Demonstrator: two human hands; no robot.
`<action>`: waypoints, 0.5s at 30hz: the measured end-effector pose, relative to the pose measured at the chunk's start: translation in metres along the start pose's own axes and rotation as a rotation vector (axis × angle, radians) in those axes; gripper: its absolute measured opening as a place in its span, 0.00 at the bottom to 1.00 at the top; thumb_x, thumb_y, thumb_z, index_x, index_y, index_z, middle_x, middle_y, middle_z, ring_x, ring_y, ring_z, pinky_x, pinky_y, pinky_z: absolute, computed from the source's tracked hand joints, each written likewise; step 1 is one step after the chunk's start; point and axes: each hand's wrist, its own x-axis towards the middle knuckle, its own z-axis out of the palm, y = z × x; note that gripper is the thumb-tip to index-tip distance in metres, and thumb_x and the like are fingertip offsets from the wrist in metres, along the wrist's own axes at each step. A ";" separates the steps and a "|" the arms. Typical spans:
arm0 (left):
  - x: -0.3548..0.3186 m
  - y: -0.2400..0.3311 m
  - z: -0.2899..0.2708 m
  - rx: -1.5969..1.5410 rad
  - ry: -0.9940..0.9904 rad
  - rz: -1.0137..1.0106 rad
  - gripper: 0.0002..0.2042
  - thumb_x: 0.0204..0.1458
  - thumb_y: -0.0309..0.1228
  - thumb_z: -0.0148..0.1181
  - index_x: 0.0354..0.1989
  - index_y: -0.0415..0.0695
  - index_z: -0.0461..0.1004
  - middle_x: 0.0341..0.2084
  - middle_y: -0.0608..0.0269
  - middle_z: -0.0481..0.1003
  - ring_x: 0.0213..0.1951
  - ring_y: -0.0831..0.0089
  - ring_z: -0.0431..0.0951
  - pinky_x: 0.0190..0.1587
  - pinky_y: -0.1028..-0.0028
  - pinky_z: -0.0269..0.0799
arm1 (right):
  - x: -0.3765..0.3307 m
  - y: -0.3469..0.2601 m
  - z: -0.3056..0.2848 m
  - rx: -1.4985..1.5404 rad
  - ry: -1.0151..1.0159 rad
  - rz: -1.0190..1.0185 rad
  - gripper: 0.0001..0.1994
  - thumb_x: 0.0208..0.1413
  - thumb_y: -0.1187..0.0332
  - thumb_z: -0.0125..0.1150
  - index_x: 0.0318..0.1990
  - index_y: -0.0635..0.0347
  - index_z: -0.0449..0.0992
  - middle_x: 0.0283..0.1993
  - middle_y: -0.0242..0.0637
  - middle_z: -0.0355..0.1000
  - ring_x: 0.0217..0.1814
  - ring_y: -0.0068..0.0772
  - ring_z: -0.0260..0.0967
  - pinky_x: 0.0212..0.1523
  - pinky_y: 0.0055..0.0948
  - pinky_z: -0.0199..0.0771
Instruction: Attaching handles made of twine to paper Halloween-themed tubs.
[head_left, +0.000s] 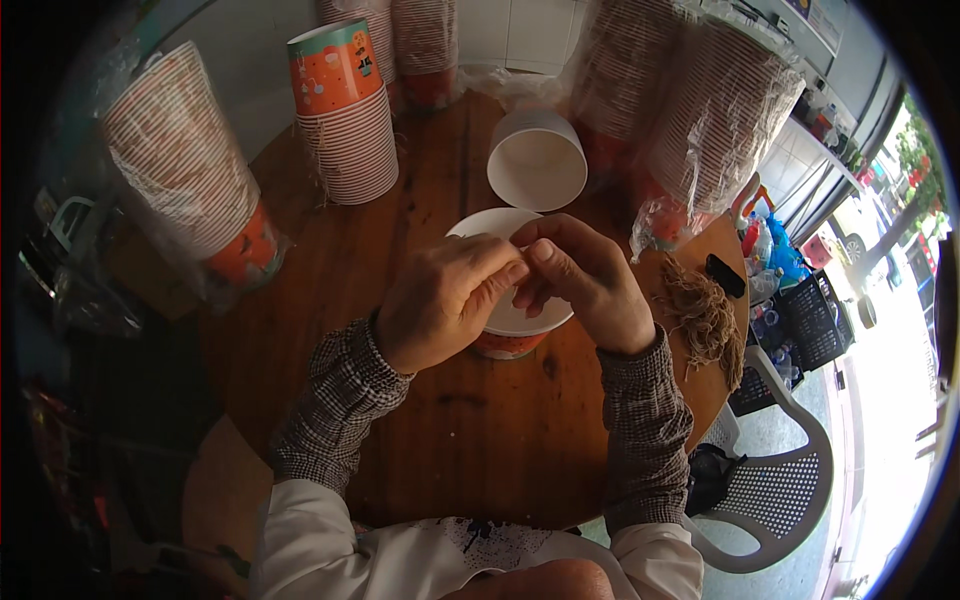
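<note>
Over an orange paper tub [508, 346] with a white inside, my two hands meet fingertip to fingertip. My left hand [432, 302] has its thumb and fingers pinched together. The thumb and forefinger of my right hand [596, 282] close beside them, with the other fingers curled below. Whatever is between the fingertips is too small or too hidden to make out. The tub stands upright on the round wooden table [455, 440], partly covered by my hands. Just behind it another tub lies on its side, its white inside [537, 172] facing me.
A stack of nested tubs [350, 150] stands at the back left. Plastic-wrapped stacks stand at the far left [185, 165] and right [715, 125]. Tan frayed strings [703, 315] and a black object [725, 275] lie at the right edge, near a grey chair [770, 495] and black crate [812, 320].
</note>
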 end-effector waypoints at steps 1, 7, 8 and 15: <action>0.000 -0.002 -0.001 0.013 0.031 0.022 0.04 0.55 0.26 0.57 0.32 0.39 0.71 0.24 0.55 0.75 0.26 0.58 0.77 0.29 0.66 0.72 | 0.000 0.001 0.000 0.000 -0.002 -0.001 0.16 0.64 0.62 0.52 0.49 0.68 0.68 0.33 0.36 0.72 0.30 0.23 0.72 0.31 0.22 0.74; 0.001 -0.002 -0.009 -0.240 -0.122 -0.296 0.07 0.59 0.29 0.54 0.32 0.38 0.71 0.19 0.63 0.71 0.23 0.77 0.72 0.27 0.77 0.68 | -0.001 0.005 -0.007 -0.108 0.068 -0.065 0.07 0.57 0.71 0.62 0.40 0.65 0.75 0.32 0.29 0.73 0.30 0.13 0.69 0.28 0.15 0.70; 0.000 -0.003 -0.010 -0.348 -0.071 -0.317 0.09 0.61 0.32 0.52 0.32 0.39 0.71 0.18 0.66 0.69 0.23 0.81 0.70 0.27 0.79 0.66 | -0.001 0.005 -0.006 -0.089 0.102 -0.084 0.06 0.56 0.71 0.62 0.38 0.63 0.76 0.31 0.28 0.73 0.29 0.12 0.68 0.27 0.15 0.69; -0.002 -0.009 -0.006 -0.305 0.029 -0.322 0.24 0.65 0.46 0.39 0.28 0.38 0.72 0.20 0.68 0.69 0.24 0.82 0.67 0.29 0.79 0.64 | 0.000 0.002 -0.001 -0.069 0.141 -0.106 0.04 0.56 0.73 0.62 0.36 0.63 0.77 0.27 0.26 0.72 0.24 0.11 0.65 0.24 0.14 0.66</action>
